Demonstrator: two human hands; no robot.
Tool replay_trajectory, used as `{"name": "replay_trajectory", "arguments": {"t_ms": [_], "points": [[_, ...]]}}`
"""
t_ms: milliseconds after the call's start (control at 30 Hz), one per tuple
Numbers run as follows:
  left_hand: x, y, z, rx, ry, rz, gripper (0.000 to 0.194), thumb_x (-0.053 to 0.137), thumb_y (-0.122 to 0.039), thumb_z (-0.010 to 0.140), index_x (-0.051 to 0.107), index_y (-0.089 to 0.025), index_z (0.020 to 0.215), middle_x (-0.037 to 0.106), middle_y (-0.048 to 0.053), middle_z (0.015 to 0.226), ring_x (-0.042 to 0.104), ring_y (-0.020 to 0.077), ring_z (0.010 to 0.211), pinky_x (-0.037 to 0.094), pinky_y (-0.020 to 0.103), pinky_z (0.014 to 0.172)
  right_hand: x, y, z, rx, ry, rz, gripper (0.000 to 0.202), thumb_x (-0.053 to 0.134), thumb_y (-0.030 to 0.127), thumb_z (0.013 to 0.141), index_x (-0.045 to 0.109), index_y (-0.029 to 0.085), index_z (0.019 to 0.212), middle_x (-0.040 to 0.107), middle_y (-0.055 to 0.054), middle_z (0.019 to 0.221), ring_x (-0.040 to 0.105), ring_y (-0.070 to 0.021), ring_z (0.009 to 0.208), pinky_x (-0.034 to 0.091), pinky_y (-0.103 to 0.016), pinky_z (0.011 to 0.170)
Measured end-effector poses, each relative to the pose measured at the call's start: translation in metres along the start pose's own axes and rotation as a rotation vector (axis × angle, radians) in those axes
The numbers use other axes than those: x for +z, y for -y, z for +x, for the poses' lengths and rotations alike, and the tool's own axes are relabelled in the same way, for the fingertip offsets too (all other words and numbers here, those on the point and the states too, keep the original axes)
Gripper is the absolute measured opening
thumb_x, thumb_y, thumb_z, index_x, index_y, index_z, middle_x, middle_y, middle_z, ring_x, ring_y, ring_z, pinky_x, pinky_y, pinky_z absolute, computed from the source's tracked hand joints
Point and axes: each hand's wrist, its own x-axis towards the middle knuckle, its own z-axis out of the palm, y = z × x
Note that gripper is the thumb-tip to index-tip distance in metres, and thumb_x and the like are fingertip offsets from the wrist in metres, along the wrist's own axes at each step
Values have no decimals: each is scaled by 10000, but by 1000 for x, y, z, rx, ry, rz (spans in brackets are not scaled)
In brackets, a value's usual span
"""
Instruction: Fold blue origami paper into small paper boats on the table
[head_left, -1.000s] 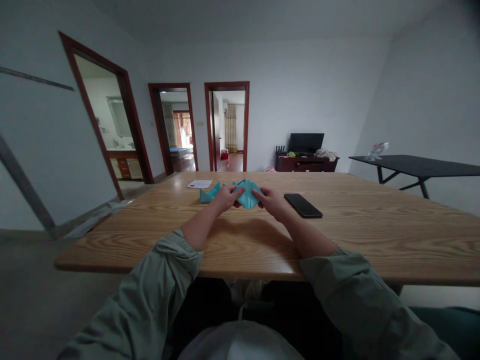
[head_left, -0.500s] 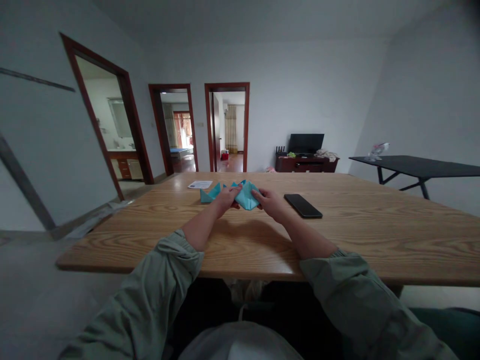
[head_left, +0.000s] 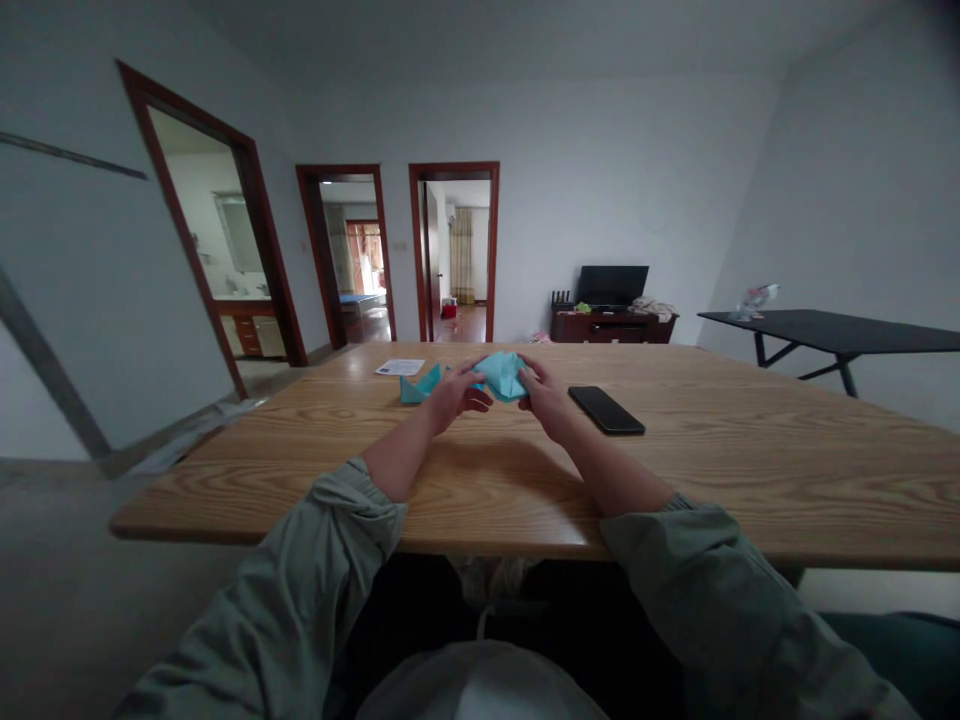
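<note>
While holding the folded blue paper [head_left: 501,376] at both ends, had it at twelve o'clock from the seat, apparently raised off the desk [head_left: 510,500]. Pinched the left edge with the left hand [head_left: 453,392], with thumb on the near side and lower fingers hanging loose beneath, off the paper. Pinched the right edge with the right hand [head_left: 546,396], with thumb in front and fingers curled behind. So had a narrow grip on each side, down to roughly paper thickness. Likely held only the ends to steer both sides evenly and avoid crushing creases. Could not tell how firm, nor what fingertips did behind.

Saw a second blue piece [head_left: 414,393] on the desk at eleven o'clock, just beside the left hand, with peaks up. Saw more blue behind that hand; couldn't tell whether same piece. Noted a printed sheet [head_left: 400,367] slightly farther out, also around eleven, plus a black phone [head_left: 606,410] lying flat at one o'clock, near the right hand. Probably sat off to the sides so as not to crowd the hands.
</note>
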Motion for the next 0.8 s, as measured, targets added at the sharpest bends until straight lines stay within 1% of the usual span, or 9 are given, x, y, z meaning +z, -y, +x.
{"name": "replay_trajectory", "arguments": {"t_ms": [67, 167, 267, 400, 500, 567, 633, 700, 800], "points": [[5, 0, -3, -35, 61, -37, 592, 619, -315, 777, 412, -226, 1324, 633, 68, 964, 678, 153, 685, 545, 269, 610, 0, 1, -1, 19, -5, 22, 632, 539, 533, 799, 427, 259, 1358, 510, 48, 669, 432, -77, 465, 397, -198, 444], [13, 7, -2, -91, 34, 60, 598, 686, -363, 743, 434, -207, 1263, 646, 107, 1015, 676, 160, 641, 545, 279, 591, 5, 3, -5, 16, 40, -67, 617, 493, 514, 837, 403, 261, 1392, 540, 32, 678, 470, -99, 501, 439, -223, 498], [15, 17, 3, -112, -51, 220, 558, 694, -422, 738, 475, -201, 1200, 656, 115, 1018, 647, 134, 546, 524, 254, 532, 13, 3, -9, -107, 107, -255, 525, 470, 456, 871, 484, 241, 1350, 640, -38, 896, 584, -160, 774, 494, -292, 730], [9, 21, 8, -48, -147, 414, 445, 612, -418, 800, 500, -175, 1156, 659, 111, 993, 614, 125, 479, 480, 239, 464, 15, 2, -9, -227, 151, -437, 450, 410, 369, 900, 551, 213, 1298, 594, -88, 1212, 525, -221, 1115, 387, -383, 985], [4, 19, 7, 6, -241, 605, 353, 574, -361, 822, 541, -164, 1113, 670, 81, 851, 598, 132, 478, 465, 243, 493, 15, 3, -11, -244, 108, -455, 520, 410, 319, 877, 447, 220, 1386, 511, -92, 1341, 507, -229, 1162, 402, -382, 977], [5, 15, 6, 55, -300, 748, 329, 579, -317, 812, 564, -173, 1108, 667, 77, 801, 623, 167, 564, 477, 266, 578, 18, 6, -14, -255, 97, -446, 649, 482, 309, 833, 316, 241, 1457, 465, -95, 1390, 562, -220, 1076, 452, -360, 911], [8, 12, 4, 103, -344, 912, 350, 584, -284, 800, 573, -189, 1137, 668, 98, 842, 647, 225, 724, 477, 308, 697, 23, 10, -17, -263, 91, -472, 772, 552, 282, 787, 227, 256, 1486, 494, -100, 1363, 609, -204, 947, 480, -349, 852], [13, 9, 2, 121, -364, 1072, 407, 567, -266, 804, 555, -200, 1205, 662, 125, 906, 636, 278, 857, 453, 355, 795, 27, 13, -20, -272, 60, -541, 779, 569, 242, 768, 250, 249, 1478, 570, -97, 1275, 618, -211, 907, 481, -354, 840], [22, 8, 0, 105, -340, 1196, 499, 511, -269, 839, 473, -213, 1334, 650, 149, 927, 619, 325, 908, 419, 424, 854, 28, 15, -19, -276, -29, -650, 645, 545, 219, 783, 393, 223, 1410, 640, -99, 1156, 616, -248, 952, 464, -366, 857]]}}
